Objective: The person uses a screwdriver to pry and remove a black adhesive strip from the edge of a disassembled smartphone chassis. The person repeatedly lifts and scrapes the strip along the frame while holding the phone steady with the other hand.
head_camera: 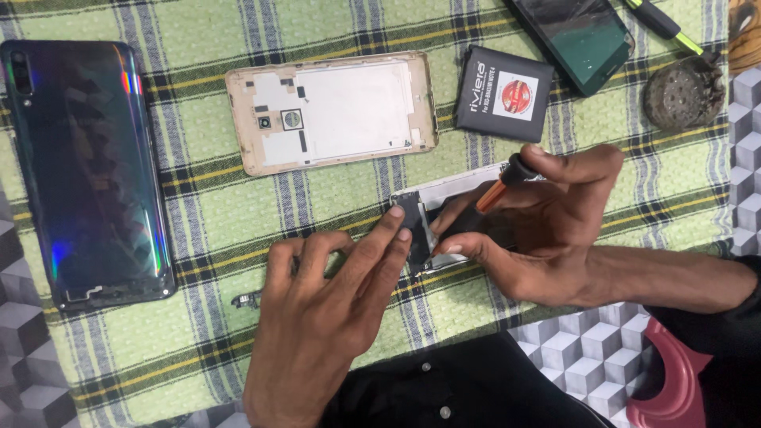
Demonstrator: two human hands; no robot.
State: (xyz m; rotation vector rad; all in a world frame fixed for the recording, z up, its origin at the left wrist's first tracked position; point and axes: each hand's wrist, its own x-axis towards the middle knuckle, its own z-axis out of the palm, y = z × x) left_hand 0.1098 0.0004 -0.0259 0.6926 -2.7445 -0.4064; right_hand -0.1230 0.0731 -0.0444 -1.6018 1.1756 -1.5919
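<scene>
An opened phone body (444,202) with a white frame lies on the green checked cloth (214,198). My left hand (325,317) rests on the cloth with its fingertips pressing the phone's left end. Over the phone, my right hand (539,230) grips a small screwdriver (499,186) with an orange shaft and black cap, its tip pointing down into the phone. Most of the phone is hidden under my right hand.
A removed gold-edged back cover (333,111) lies inside-up beyond the hands. A dark iridescent phone (83,170) lies at the left. A black battery (503,93), another dark phone (583,36), a green-handled tool (662,24) and a round dark dish (683,93) sit at the upper right. A small loose part (247,299) lies near my left hand.
</scene>
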